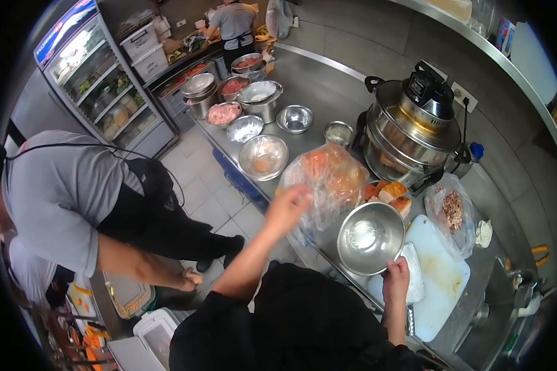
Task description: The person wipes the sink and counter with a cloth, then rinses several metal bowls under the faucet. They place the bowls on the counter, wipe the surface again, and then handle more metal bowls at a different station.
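A shallow metal bowl [372,240], tipped so its inside faces up at me, is gripped at its lower right rim by my right hand [396,278]. Over the left edge of a clear plastic bag [331,179] is my left hand [286,211], its fingers smeared by motion. Orange and pale food shows through that bag. Roasted, orange-brown pieces of food [391,191] lie just behind the bowl. To the bowl's right is a white cutting board [442,294] with stains, with a white folded cloth or packet [413,272] on its left side.
A large metal cooker [414,127] stands against the wall. Metal bowls [263,157], one with raw meat [223,114], line the counter's far left. A bag of chopped food [452,213] overlaps the board. At right is a sink [492,315]. A co-worker [74,191] bends at left; another person [232,28] stands behind.
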Action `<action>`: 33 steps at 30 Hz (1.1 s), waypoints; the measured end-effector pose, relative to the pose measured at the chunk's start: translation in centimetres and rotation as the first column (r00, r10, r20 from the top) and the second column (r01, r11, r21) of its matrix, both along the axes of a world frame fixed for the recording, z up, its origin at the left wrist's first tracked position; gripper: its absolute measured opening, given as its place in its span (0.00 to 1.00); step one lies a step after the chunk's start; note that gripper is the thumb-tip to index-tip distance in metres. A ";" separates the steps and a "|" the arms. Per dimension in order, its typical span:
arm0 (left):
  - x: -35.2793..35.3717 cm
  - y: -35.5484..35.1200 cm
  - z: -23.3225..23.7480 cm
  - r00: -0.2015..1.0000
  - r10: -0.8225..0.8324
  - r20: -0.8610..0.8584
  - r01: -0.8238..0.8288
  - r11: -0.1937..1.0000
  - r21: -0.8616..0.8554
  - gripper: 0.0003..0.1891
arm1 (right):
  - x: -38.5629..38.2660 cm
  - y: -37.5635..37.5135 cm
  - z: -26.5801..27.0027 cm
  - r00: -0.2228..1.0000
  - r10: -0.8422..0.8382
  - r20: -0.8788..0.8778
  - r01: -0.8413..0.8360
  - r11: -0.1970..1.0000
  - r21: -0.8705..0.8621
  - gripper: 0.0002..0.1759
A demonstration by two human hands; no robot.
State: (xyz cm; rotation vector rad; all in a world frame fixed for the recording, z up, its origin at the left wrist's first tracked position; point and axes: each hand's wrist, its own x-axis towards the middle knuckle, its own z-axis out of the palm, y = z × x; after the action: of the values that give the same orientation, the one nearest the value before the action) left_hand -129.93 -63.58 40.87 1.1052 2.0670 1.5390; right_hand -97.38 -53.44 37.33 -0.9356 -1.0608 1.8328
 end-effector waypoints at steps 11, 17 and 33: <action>-28.5 -0.4 -5.5 0.854 0.078 -0.515 -0.336 0.838 -0.430 0.17 | -10.4 -2.6 2.9 0.961 -0.251 -0.116 0.261 0.962 0.081 0.06; -32.3 0.9 -4.0 0.851 0.092 -0.517 -0.244 0.941 -0.234 0.15 | -15.7 -4.1 4.1 0.939 -0.318 -0.128 0.329 0.941 0.083 0.06; -45.3 0.2 -0.4 0.887 0.439 0.144 -0.460 0.865 0.201 0.11 | -18.0 -4.6 4.1 0.914 -0.400 -0.059 0.405 0.907 0.113 0.06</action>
State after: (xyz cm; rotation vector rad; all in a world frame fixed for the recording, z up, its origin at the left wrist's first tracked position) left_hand -175.24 -63.33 40.44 0.6166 2.2295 2.0510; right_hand -115.40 -58.02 41.40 -0.9636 -0.8702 1.4212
